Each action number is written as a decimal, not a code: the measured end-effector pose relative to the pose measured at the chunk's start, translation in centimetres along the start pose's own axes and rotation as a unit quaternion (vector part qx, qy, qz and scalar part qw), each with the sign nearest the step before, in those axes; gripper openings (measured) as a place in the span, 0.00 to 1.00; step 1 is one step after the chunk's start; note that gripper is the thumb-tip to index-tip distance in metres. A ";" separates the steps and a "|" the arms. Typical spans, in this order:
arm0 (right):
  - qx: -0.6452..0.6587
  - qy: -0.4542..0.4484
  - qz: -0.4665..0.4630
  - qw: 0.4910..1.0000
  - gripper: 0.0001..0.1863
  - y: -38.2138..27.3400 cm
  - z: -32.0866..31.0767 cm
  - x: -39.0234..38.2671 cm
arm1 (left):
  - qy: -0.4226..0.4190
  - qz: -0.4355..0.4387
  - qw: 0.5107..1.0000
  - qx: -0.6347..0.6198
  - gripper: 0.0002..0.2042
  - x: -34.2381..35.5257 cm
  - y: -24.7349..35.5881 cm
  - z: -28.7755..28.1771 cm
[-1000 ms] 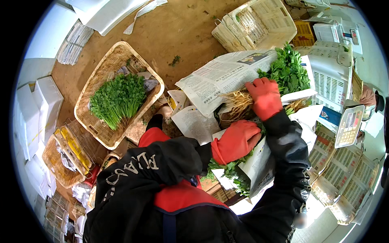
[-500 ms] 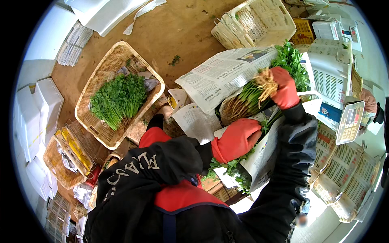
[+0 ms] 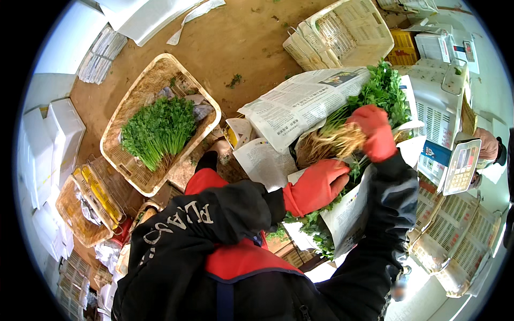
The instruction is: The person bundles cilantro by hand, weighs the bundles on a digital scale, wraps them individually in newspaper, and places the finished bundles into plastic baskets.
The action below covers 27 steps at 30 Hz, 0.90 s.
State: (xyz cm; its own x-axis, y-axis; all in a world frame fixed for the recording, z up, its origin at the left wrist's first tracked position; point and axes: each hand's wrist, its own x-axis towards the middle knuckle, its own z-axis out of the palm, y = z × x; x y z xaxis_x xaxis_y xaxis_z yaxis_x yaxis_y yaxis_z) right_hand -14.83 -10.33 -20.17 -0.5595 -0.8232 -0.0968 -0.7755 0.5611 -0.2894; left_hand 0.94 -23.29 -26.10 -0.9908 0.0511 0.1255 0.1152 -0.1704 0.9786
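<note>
My right hand (image 3: 372,134), in a red rubber glove, grips a bunch of leafy green herbs (image 3: 344,140) by its pale, stringy roots. More green leaves (image 3: 386,91) spread behind that hand. My left hand (image 3: 315,187), gloved in red too, is closed just nearer to me, its fingers curled together over green leaves and paper; what they pinch is hidden. Newspaper sheets (image 3: 305,101) lie over and around the herbs. Under my left wrist, other leaves (image 3: 317,235) stick out beside a newspaper flap (image 3: 345,224).
On the left, a plastic basket (image 3: 119,112) holds a bunch of green herbs (image 3: 158,131). Empty-looking cream crates (image 3: 348,32) stand at the far side. A scale (image 3: 461,167) and more crates (image 3: 455,230) are on the right; a person (image 3: 486,144) is beyond. White foam boxes (image 3: 64,128) line the left.
My right hand has moved slightly nearer to me, and the roots it grips have swung lower, toward my left hand. My left hand stays closed in nearly the same place.
</note>
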 end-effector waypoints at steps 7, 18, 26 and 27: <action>0.061 0.131 0.156 0.977 0.16 1.5 -1.6 -2.3 | 0.002 -0.010 1.000 -0.026 0.08 0.4 -0.3 0.0; 0.108 0.180 0.271 0.940 0.13 4.2 -2.0 -5.2 | -0.065 -0.039 0.996 -0.040 0.10 10.4 -2.3 -3.3; 0.231 0.271 0.291 0.888 0.12 4.7 -4.5 -3.8 | -0.313 0.318 0.841 0.307 0.20 13.2 -7.8 1.1; 0.186 0.252 0.305 0.899 0.12 5.3 -6.3 -3.4 | -0.323 0.315 0.840 0.300 0.24 12.8 -7.9 1.1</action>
State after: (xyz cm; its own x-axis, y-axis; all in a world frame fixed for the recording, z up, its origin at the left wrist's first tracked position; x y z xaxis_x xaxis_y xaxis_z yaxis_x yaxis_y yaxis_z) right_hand -18.82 -3.98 -15.40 -0.9819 -0.1752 0.0714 -0.1801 0.7501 -0.6363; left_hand -12.60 -20.17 -32.07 -0.4963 0.6931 0.5228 0.8103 0.1536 0.5656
